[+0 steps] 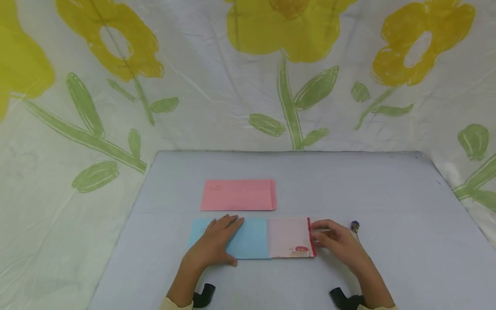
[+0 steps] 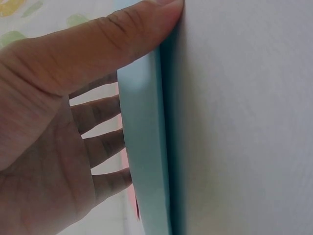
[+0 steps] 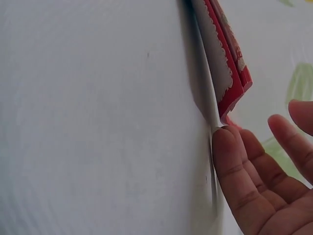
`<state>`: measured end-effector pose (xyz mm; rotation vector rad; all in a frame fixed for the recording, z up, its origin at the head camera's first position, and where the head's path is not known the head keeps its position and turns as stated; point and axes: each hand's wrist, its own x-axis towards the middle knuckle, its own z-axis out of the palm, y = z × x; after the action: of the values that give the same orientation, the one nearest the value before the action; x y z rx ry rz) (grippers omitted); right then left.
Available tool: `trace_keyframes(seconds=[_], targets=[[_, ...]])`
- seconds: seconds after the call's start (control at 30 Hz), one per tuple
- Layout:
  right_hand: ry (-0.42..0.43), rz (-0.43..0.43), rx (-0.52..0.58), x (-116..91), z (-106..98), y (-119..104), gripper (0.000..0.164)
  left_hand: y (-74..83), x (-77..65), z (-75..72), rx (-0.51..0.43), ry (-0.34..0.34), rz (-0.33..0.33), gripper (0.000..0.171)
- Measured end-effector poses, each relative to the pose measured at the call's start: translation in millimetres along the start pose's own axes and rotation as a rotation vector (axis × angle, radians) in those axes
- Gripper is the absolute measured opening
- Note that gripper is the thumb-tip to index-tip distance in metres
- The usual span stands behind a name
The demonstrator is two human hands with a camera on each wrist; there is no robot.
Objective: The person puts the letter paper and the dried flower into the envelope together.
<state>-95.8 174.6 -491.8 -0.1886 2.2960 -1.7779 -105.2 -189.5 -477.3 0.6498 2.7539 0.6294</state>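
Note:
A light blue envelope (image 1: pixel 252 239) lies on the table, with a pale pink card (image 1: pixel 286 237) edged in red extending from its right end. My left hand (image 1: pixel 215 243) rests over the envelope, fingers spread across its face and thumb at the near edge. In the left wrist view, the thumb lies along the envelope's blue edge (image 2: pixel 142 137). At the card's red edge (image 1: pixel 311 237), my right hand (image 1: pixel 342 245) has its fingertips right against it, fingers loosely bent. The right wrist view shows the card's layered red corner (image 3: pixel 239 85) just beyond those fingertips.
A pink envelope (image 1: pixel 237 195) with small writing lies behind the blue one. A small dried purple flower (image 1: pixel 354 226) on a thin stem is beside my right hand. The table (image 1: pixel 348 181) ends at a flower-printed cloth (image 1: pixel 201 112). Black mounts (image 1: pixel 204 295) sit at both wrists.

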Motion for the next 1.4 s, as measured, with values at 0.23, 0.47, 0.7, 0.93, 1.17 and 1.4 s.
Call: trace_keyframes(seconds=[0.23, 0.47, 0.7, 0.93, 1.17, 1.4], targets=[[-0.029, -0.029, 0.012, 3, 6, 4, 0.029, 1.2, -0.7, -0.7, 0.000, -0.004, 0.000, 0.109], [-0.049, -0.038, 0.026, 3, 9, 3, 0.028, 1.6, -0.8, -1.6, 0.011, -0.010, 0.002, 0.107], [-0.060, -0.023, 0.028, 3, 10, 2, 0.030, 1.1, -1.2, -1.0, 0.020, -0.011, 0.008, 0.104], [-0.064, -0.024, 0.038, 3, 11, 2, 0.029, 0.2, -0.7, 0.5, 0.023, -0.001, 0.015, 0.103], [-0.085, -0.040, 0.051, 4, 13, 3, 0.028, 1.7, -1.0, 0.1, 0.020, 0.000, 0.009, 0.103], [-0.111, -0.034, 0.040, 5, 18, 2, 0.028, 2.4, -1.6, -0.2, 0.020, 0.001, 0.010, 0.103]])
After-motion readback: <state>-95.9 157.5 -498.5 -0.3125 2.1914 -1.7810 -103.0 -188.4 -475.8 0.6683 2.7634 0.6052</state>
